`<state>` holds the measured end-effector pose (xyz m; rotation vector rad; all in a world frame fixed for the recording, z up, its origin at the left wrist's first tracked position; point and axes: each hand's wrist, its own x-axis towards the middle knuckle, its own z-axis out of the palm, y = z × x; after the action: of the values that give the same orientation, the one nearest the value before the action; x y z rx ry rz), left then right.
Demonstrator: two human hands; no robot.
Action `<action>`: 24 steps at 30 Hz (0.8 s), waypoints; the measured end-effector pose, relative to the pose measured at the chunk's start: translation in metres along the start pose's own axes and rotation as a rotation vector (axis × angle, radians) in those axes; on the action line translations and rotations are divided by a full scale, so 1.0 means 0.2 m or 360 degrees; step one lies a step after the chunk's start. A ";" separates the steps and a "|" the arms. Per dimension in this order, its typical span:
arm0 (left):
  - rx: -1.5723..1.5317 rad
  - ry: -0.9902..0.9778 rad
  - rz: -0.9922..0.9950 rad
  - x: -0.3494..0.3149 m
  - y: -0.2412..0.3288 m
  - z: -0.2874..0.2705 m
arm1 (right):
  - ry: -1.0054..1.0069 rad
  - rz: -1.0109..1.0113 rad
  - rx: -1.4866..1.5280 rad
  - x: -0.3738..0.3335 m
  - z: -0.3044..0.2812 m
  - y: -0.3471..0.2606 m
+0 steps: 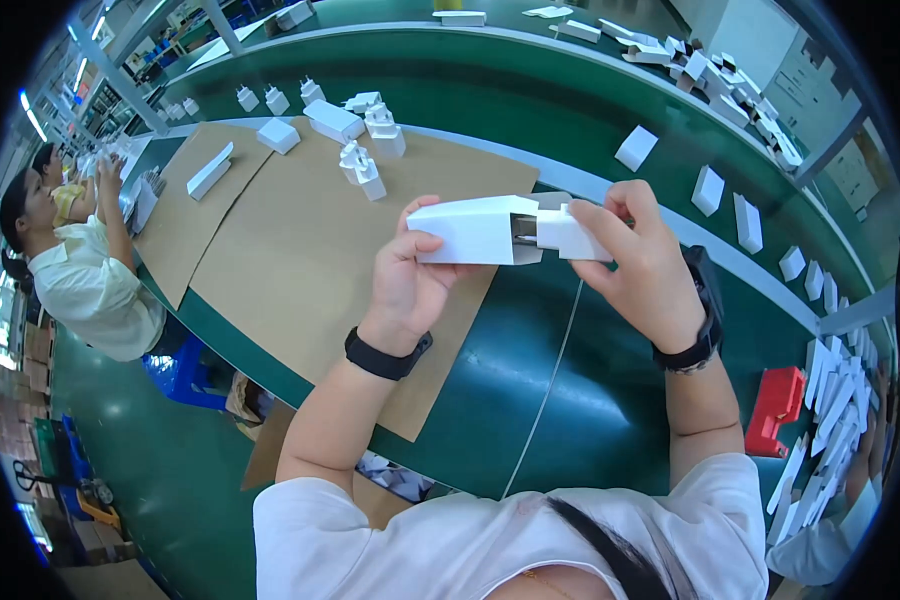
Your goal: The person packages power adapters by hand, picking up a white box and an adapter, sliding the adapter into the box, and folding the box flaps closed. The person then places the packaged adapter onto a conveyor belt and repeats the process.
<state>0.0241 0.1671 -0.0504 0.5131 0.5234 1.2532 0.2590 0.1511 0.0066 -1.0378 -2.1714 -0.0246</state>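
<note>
My left hand (410,275) grips a small white cardboard box (465,232) by its closed end, thumb on the near edge and fingers behind. The box lies level in the air, its open end and flaps toward the right. My right hand (645,262) pinches a white plug charger (568,235) at that opening. The charger's metal prongs point into the box, while its body is still outside. Beyond my hands, white plug chargers (360,170) and white boxes (336,121) stand on a brown cardboard sheet (310,225).
A green conveyor belt (530,95) curves beyond the table, with spaced white boxes (708,190) on it. At right are a red tape dispenser (775,410) and a pile of white boxes (838,420). Another person (90,270) works at the left.
</note>
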 end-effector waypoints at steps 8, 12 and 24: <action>0.0429 -0.0031 0.0152 -0.02 -0.03 0.00 | -0.0090 0.0036 0.0080 0.00 0.01 -0.02; 0.0510 -0.0016 0.0043 0.00 -0.03 -0.02 | -0.0113 0.0108 0.0350 0.00 0.03 0.02; 0.0553 -0.0207 -0.0129 0.00 -0.03 -0.02 | 0.0072 0.0215 0.0721 0.02 0.07 0.09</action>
<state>0.0256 0.1662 -0.0574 0.8512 0.6488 1.0476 0.2624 0.1700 -0.0067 -0.9029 -1.9344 0.4794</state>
